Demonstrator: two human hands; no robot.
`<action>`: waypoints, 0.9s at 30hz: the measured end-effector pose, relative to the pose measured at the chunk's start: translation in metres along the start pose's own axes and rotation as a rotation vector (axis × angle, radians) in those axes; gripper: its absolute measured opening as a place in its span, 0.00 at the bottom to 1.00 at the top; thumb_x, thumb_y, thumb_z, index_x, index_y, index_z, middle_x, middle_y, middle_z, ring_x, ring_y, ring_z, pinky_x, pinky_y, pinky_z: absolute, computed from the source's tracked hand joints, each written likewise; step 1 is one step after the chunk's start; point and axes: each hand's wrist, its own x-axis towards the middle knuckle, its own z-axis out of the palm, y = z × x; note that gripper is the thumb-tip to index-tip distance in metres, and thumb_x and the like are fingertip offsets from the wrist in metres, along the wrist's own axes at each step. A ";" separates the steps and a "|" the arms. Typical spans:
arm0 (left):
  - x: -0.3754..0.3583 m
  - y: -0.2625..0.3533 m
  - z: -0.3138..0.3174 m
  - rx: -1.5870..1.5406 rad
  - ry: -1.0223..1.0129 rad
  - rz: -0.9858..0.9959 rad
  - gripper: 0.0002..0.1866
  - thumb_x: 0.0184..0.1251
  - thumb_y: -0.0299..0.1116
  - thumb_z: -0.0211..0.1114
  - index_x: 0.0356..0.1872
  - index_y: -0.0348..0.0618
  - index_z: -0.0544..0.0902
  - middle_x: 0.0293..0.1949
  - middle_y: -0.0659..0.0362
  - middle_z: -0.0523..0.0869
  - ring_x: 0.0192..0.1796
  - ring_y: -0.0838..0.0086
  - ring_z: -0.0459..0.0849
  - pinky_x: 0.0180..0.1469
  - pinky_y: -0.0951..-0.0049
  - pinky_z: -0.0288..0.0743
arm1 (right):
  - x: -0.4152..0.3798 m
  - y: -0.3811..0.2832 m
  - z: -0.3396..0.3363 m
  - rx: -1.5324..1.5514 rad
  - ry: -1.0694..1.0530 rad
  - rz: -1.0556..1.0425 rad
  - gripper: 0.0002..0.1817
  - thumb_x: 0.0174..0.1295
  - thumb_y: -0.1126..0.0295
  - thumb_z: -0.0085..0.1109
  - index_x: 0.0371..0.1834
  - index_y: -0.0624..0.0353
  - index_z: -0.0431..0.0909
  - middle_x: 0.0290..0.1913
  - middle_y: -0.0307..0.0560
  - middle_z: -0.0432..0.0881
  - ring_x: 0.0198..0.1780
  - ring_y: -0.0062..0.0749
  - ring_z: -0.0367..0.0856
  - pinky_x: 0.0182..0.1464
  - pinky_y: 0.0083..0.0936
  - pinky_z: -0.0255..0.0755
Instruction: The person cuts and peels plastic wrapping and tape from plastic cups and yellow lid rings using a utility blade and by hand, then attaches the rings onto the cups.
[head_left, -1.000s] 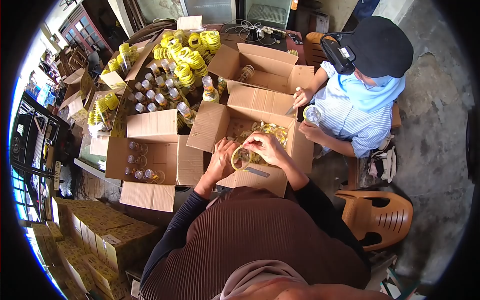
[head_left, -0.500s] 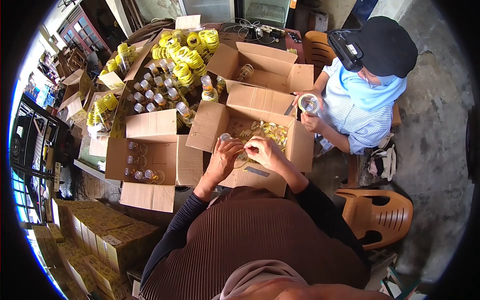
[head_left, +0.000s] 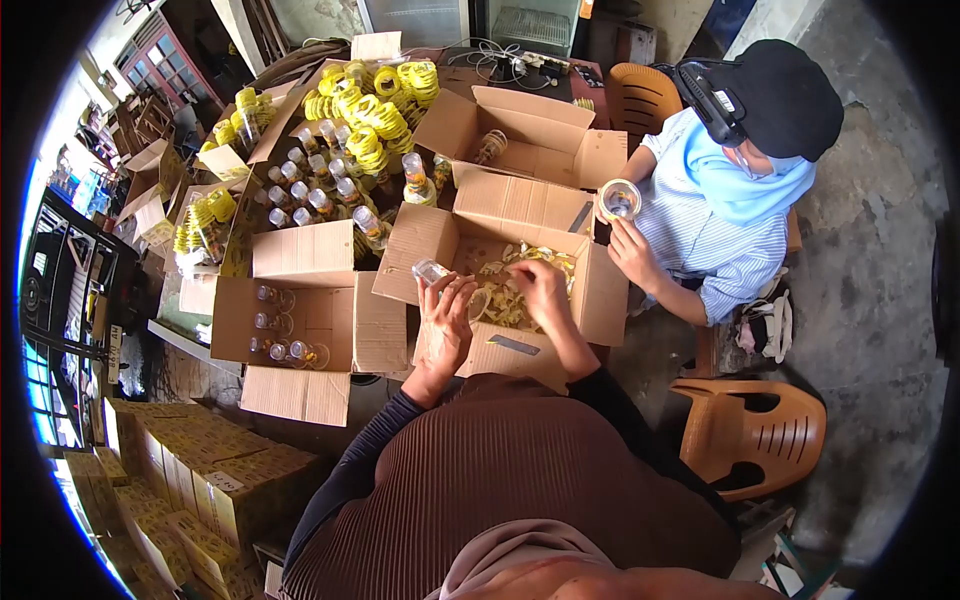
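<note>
My left hand (head_left: 447,325) is wrapped round a clear plastic jar (head_left: 430,271), tilted over the left side of an open cardboard box (head_left: 520,200). Inside that box lies a heap of small yellow packets (head_left: 497,302). Over the packets is my right hand (head_left: 543,292), its fingers bent and drawn together; whatever they hold, if anything, is too small to make out. To the right, a co-worker in a striped shirt holds another clear jar (head_left: 620,202) in both hands.
A box with several clear jars (head_left: 298,350) stands at the left. Behind are filled jars (head_left: 320,202) and a pile of yellow rings (head_left: 370,110). Another open box (head_left: 540,140) sits at the back. An orange plastic chair (head_left: 755,430) stands to the right; stacked cartons (head_left: 200,470) are lower left.
My hands have moved apart: the left has tilted the jar up and to the left, while the right has shifted right over the packets. The co-worker has leaned slightly right.
</note>
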 end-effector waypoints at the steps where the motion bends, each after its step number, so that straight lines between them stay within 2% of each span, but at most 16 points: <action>1: 0.000 -0.003 0.000 0.005 0.004 -0.003 0.18 0.55 0.17 0.59 0.48 0.41 0.81 0.50 0.57 0.83 0.58 0.59 0.77 0.68 0.46 0.62 | 0.002 0.010 -0.008 0.014 -0.034 0.089 0.04 0.59 0.76 0.63 0.36 0.61 0.83 0.30 0.48 0.85 0.31 0.32 0.84 0.36 0.26 0.77; 3: -0.002 -0.010 0.001 -0.181 0.001 -0.117 0.16 0.60 0.20 0.57 0.50 0.40 0.79 0.51 0.55 0.82 0.58 0.57 0.76 0.69 0.48 0.61 | -0.001 0.017 -0.016 0.066 -0.059 0.109 0.05 0.61 0.74 0.63 0.37 0.63 0.82 0.31 0.46 0.86 0.31 0.25 0.84 0.36 0.22 0.76; 4: -0.002 -0.012 0.001 -0.186 -0.012 -0.146 0.15 0.61 0.19 0.57 0.49 0.39 0.80 0.51 0.54 0.82 0.58 0.56 0.76 0.67 0.55 0.65 | -0.004 0.013 -0.017 0.066 -0.088 0.150 0.04 0.61 0.74 0.63 0.37 0.63 0.82 0.31 0.46 0.86 0.32 0.26 0.84 0.36 0.23 0.76; 6: -0.002 -0.011 0.002 -0.237 -0.028 -0.166 0.14 0.62 0.19 0.57 0.49 0.38 0.80 0.51 0.53 0.82 0.58 0.57 0.76 0.66 0.57 0.67 | -0.006 0.011 -0.018 0.062 -0.111 0.193 0.04 0.61 0.74 0.63 0.37 0.63 0.82 0.32 0.46 0.86 0.32 0.26 0.83 0.37 0.23 0.76; 8: -0.001 -0.007 0.001 -0.284 -0.053 -0.213 0.13 0.63 0.19 0.56 0.48 0.38 0.81 0.50 0.54 0.83 0.58 0.56 0.76 0.63 0.60 0.69 | -0.005 0.010 -0.013 0.012 -0.122 -0.029 0.05 0.62 0.75 0.62 0.38 0.62 0.83 0.35 0.46 0.84 0.35 0.27 0.83 0.38 0.24 0.75; 11: 0.002 -0.007 0.000 -0.282 -0.077 -0.167 0.13 0.63 0.20 0.57 0.48 0.39 0.81 0.51 0.55 0.83 0.59 0.56 0.76 0.63 0.60 0.70 | 0.001 -0.018 -0.012 0.186 -0.157 -0.146 0.05 0.64 0.73 0.62 0.40 0.61 0.83 0.38 0.46 0.82 0.36 0.30 0.82 0.38 0.24 0.75; 12: 0.003 -0.007 0.000 -0.283 -0.078 -0.166 0.13 0.63 0.20 0.57 0.48 0.39 0.81 0.51 0.55 0.83 0.59 0.56 0.76 0.63 0.60 0.70 | 0.001 -0.032 -0.015 0.236 -0.233 -0.071 0.06 0.64 0.71 0.62 0.41 0.61 0.84 0.38 0.45 0.81 0.35 0.31 0.81 0.38 0.24 0.74; 13: 0.004 -0.007 0.000 -0.292 -0.084 -0.139 0.13 0.64 0.20 0.56 0.48 0.40 0.82 0.51 0.55 0.84 0.58 0.57 0.77 0.63 0.59 0.69 | 0.002 -0.037 -0.017 0.234 -0.231 -0.070 0.06 0.64 0.71 0.62 0.41 0.61 0.84 0.38 0.45 0.81 0.35 0.31 0.81 0.38 0.24 0.74; 15: 0.004 -0.008 0.001 -0.300 -0.087 -0.114 0.13 0.64 0.21 0.56 0.47 0.41 0.83 0.51 0.55 0.84 0.58 0.57 0.78 0.64 0.59 0.68 | 0.003 -0.043 -0.017 0.276 -0.367 -0.080 0.08 0.65 0.69 0.63 0.42 0.61 0.83 0.37 0.45 0.81 0.35 0.30 0.81 0.39 0.24 0.74; 19: 0.002 -0.010 0.000 -0.229 -0.123 -0.075 0.14 0.64 0.20 0.56 0.48 0.41 0.82 0.52 0.57 0.83 0.60 0.58 0.76 0.68 0.55 0.62 | 0.006 -0.043 -0.016 0.225 -0.424 -0.025 0.07 0.65 0.71 0.62 0.38 0.64 0.81 0.37 0.49 0.81 0.35 0.33 0.81 0.39 0.29 0.75; 20: 0.001 -0.009 -0.001 -0.230 -0.141 -0.079 0.15 0.62 0.19 0.56 0.49 0.42 0.82 0.52 0.57 0.83 0.62 0.59 0.74 0.71 0.53 0.59 | 0.006 -0.044 -0.016 0.225 -0.426 -0.026 0.07 0.65 0.71 0.62 0.38 0.64 0.81 0.37 0.49 0.81 0.35 0.33 0.81 0.39 0.29 0.75; 23: 0.000 -0.006 -0.001 -0.259 -0.096 -0.095 0.15 0.62 0.19 0.56 0.49 0.42 0.81 0.53 0.58 0.83 0.61 0.59 0.74 0.71 0.51 0.58 | 0.004 -0.047 -0.011 0.220 -0.397 -0.063 0.05 0.65 0.75 0.58 0.38 0.66 0.78 0.37 0.52 0.80 0.36 0.39 0.81 0.40 0.32 0.75; 24: 0.000 -0.005 0.000 -0.259 -0.095 -0.096 0.15 0.62 0.19 0.56 0.49 0.42 0.81 0.53 0.58 0.83 0.61 0.59 0.74 0.71 0.51 0.58 | 0.000 -0.046 -0.005 0.167 -0.300 -0.159 0.04 0.66 0.76 0.56 0.39 0.66 0.76 0.37 0.53 0.79 0.37 0.42 0.81 0.40 0.33 0.74; 25: -0.001 -0.004 0.001 -0.218 -0.059 -0.090 0.14 0.63 0.20 0.56 0.48 0.41 0.82 0.52 0.57 0.84 0.60 0.59 0.76 0.68 0.55 0.62 | -0.004 -0.046 -0.001 0.113 -0.204 -0.255 0.03 0.66 0.78 0.55 0.39 0.66 0.74 0.37 0.55 0.79 0.37 0.45 0.81 0.40 0.33 0.74; 26: -0.002 -0.003 0.002 -0.177 -0.023 -0.083 0.12 0.64 0.22 0.56 0.47 0.40 0.83 0.51 0.57 0.84 0.58 0.58 0.78 0.66 0.59 0.66 | -0.008 -0.045 0.002 0.106 -0.200 -0.230 0.02 0.66 0.79 0.53 0.40 0.65 0.72 0.38 0.56 0.78 0.39 0.50 0.80 0.40 0.34 0.74; 27: -0.002 -0.004 0.002 -0.177 -0.023 -0.082 0.12 0.64 0.22 0.56 0.47 0.40 0.83 0.51 0.57 0.84 0.58 0.58 0.78 0.66 0.59 0.66 | -0.010 -0.045 0.003 0.105 -0.199 -0.230 0.02 0.66 0.79 0.53 0.40 0.65 0.72 0.38 0.56 0.78 0.39 0.50 0.80 0.40 0.34 0.74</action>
